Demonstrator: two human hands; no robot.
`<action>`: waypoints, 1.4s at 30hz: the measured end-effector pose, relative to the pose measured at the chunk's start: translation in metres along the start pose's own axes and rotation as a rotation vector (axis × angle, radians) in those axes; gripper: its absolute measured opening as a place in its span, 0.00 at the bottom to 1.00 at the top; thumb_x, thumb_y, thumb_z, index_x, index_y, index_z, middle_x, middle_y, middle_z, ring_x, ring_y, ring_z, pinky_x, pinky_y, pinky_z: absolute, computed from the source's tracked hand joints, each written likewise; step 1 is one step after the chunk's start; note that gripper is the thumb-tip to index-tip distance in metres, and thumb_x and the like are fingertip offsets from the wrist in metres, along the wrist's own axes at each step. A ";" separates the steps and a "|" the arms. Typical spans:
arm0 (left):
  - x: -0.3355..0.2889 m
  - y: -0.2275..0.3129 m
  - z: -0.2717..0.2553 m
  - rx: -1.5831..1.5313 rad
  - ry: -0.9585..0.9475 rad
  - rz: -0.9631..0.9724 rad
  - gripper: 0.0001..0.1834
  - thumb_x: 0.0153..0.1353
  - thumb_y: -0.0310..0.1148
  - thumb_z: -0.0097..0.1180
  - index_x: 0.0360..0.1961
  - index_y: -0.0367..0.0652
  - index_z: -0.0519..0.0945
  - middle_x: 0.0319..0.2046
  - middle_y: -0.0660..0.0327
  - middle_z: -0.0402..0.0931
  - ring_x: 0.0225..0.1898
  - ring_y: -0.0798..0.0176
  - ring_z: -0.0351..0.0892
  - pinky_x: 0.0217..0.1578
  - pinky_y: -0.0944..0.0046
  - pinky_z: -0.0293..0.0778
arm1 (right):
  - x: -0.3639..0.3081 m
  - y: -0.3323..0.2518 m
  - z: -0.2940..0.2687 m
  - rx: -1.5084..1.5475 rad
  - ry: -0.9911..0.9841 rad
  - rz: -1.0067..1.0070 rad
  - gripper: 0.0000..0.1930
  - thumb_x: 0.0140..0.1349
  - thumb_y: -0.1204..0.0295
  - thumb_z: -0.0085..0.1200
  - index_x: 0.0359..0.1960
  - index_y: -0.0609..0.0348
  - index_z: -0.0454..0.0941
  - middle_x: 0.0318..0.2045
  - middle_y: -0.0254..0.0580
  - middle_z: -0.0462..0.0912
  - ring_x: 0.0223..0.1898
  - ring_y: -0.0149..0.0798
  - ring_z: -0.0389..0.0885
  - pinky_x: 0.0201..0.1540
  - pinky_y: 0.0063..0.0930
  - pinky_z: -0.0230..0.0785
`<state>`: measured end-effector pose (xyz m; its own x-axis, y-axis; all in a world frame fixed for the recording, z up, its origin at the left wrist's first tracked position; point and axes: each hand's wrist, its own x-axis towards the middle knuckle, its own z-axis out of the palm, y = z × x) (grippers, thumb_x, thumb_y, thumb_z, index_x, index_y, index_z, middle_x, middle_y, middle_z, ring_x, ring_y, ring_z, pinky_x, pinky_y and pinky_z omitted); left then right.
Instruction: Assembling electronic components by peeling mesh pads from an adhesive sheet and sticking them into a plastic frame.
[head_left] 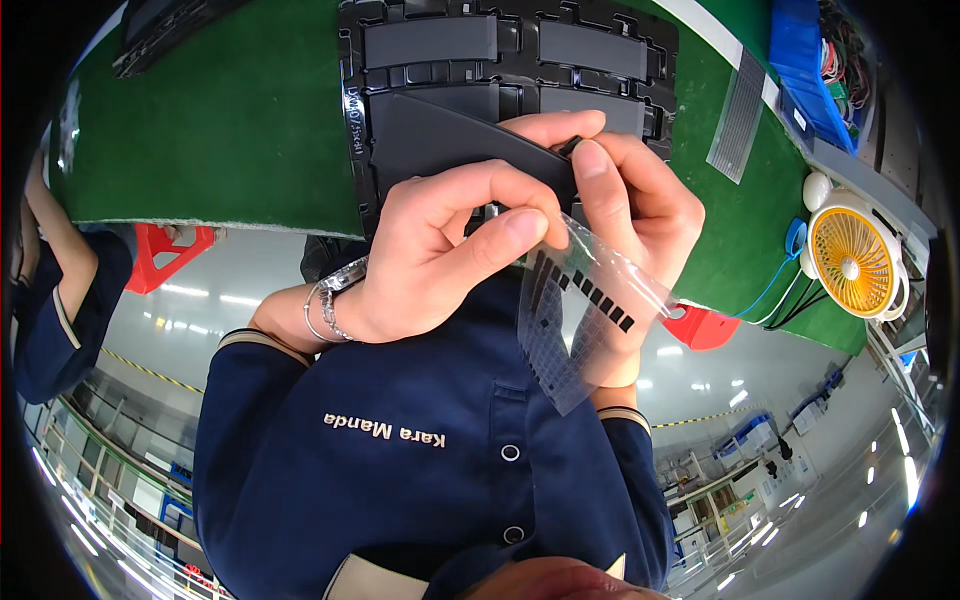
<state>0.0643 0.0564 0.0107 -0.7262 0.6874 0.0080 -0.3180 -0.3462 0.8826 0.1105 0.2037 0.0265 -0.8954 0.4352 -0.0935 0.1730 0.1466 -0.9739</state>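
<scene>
1. Left-hand grip [425, 255]: thumb and index finger pinch the edge of a clear sticker sheet, on the near side of the black moulded tray. Right-hand grip [640, 205]: thumb and index finger are pressed around a small black piece, over the tray's near right part.
2. Green tabletop [220, 135] carries the tray and extends to its left and right.
3. Black moulded tray [518, 45] has several compartments, with flat dark grey panels [430, 42] lying in them.
4. Blue bin [800, 50], well to the right of the tray, contains bundled wires [840, 65].
5. White-framed fan [850, 268] with a yellow grille sits right of the tray and nearer the person.
6. Dark grey slab [450, 135] slants over the tray's near part; whether it touches the tray, I cannot tell.
7. Clear sticker sheet [560, 345] hangs on the tray's near side, bearing black rectangles [605, 300].
8. Small black piece [570, 146] is at the slab's right end, above the tray.
</scene>
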 end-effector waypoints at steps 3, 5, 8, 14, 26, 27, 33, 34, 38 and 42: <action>0.000 0.000 0.001 -0.008 0.016 -0.001 0.07 0.65 0.26 0.49 0.34 0.33 0.78 0.60 0.43 0.65 0.43 0.71 0.73 0.38 0.69 0.70 | 0.000 -0.001 0.001 0.012 0.007 -0.017 0.05 0.59 0.76 0.57 0.31 0.67 0.80 0.19 0.30 0.75 0.20 0.20 0.63 0.22 0.16 0.55; 0.000 0.000 0.001 0.000 0.022 0.006 0.07 0.65 0.26 0.49 0.34 0.33 0.78 0.60 0.43 0.65 0.41 0.72 0.73 0.37 0.70 0.70 | -0.001 -0.002 0.002 0.020 0.010 0.023 0.05 0.59 0.76 0.57 0.31 0.67 0.80 0.19 0.29 0.75 0.21 0.19 0.63 0.22 0.15 0.55; 0.000 0.001 0.000 0.007 0.014 -0.002 0.07 0.65 0.26 0.49 0.34 0.33 0.78 0.60 0.44 0.66 0.39 0.72 0.73 0.37 0.70 0.70 | -0.002 -0.003 0.003 0.005 0.035 0.007 0.05 0.59 0.76 0.57 0.31 0.67 0.80 0.19 0.28 0.74 0.21 0.19 0.63 0.23 0.15 0.55; -0.001 0.000 0.001 0.009 0.032 -0.005 0.07 0.64 0.26 0.50 0.33 0.34 0.78 0.59 0.45 0.66 0.36 0.73 0.72 0.37 0.70 0.70 | -0.001 -0.003 0.003 0.002 0.024 -0.001 0.05 0.59 0.77 0.57 0.31 0.67 0.80 0.19 0.28 0.74 0.21 0.18 0.63 0.23 0.15 0.55; 0.000 -0.001 0.002 -0.002 0.049 -0.008 0.08 0.64 0.28 0.51 0.33 0.34 0.78 0.59 0.45 0.67 0.30 0.74 0.71 0.36 0.70 0.71 | -0.001 0.002 0.002 0.014 0.027 0.018 0.05 0.58 0.77 0.58 0.32 0.67 0.81 0.19 0.28 0.74 0.21 0.18 0.63 0.22 0.14 0.55; 0.000 0.000 0.000 0.041 0.015 -0.023 0.11 0.66 0.31 0.49 0.33 0.33 0.77 0.60 0.43 0.63 0.31 0.73 0.70 0.36 0.70 0.70 | -0.001 0.001 0.002 0.014 0.028 0.019 0.05 0.58 0.77 0.58 0.32 0.67 0.81 0.19 0.28 0.74 0.21 0.18 0.63 0.22 0.14 0.55; -0.002 0.003 0.001 0.130 0.034 -0.039 0.10 0.65 0.31 0.50 0.31 0.33 0.77 0.60 0.43 0.65 0.40 0.68 0.72 0.39 0.68 0.70 | 0.000 -0.002 0.001 -0.017 0.029 0.046 0.05 0.57 0.76 0.59 0.30 0.66 0.80 0.17 0.27 0.73 0.19 0.18 0.62 0.21 0.15 0.54; -0.002 0.002 0.002 0.121 0.081 -0.039 0.07 0.62 0.27 0.52 0.30 0.35 0.79 0.57 0.45 0.70 0.48 0.63 0.74 0.43 0.66 0.71 | 0.001 -0.002 0.001 -0.047 0.022 0.077 0.06 0.57 0.75 0.60 0.28 0.66 0.80 0.16 0.26 0.73 0.18 0.18 0.62 0.20 0.15 0.54; 0.002 -0.008 -0.007 0.141 0.084 -0.002 0.07 0.62 0.27 0.52 0.30 0.35 0.80 0.57 0.46 0.71 0.56 0.58 0.71 0.53 0.61 0.67 | 0.005 0.002 0.002 -0.234 0.068 0.100 0.09 0.55 0.72 0.63 0.24 0.64 0.78 0.14 0.24 0.72 0.17 0.17 0.60 0.19 0.15 0.52; 0.004 -0.011 -0.018 0.356 -0.062 0.127 0.12 0.65 0.32 0.48 0.30 0.33 0.76 0.62 0.37 0.61 0.55 0.57 0.70 0.46 0.64 0.71 | 0.005 0.008 -0.004 -0.024 0.040 0.069 0.09 0.53 0.73 0.65 0.32 0.63 0.77 0.17 0.25 0.74 0.18 0.17 0.64 0.20 0.12 0.54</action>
<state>0.0541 0.0515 -0.0070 -0.7047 0.6941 0.1469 0.0119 -0.1954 0.9807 0.1090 0.2102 0.0190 -0.8638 0.4805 -0.1517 0.2444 0.1361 -0.9601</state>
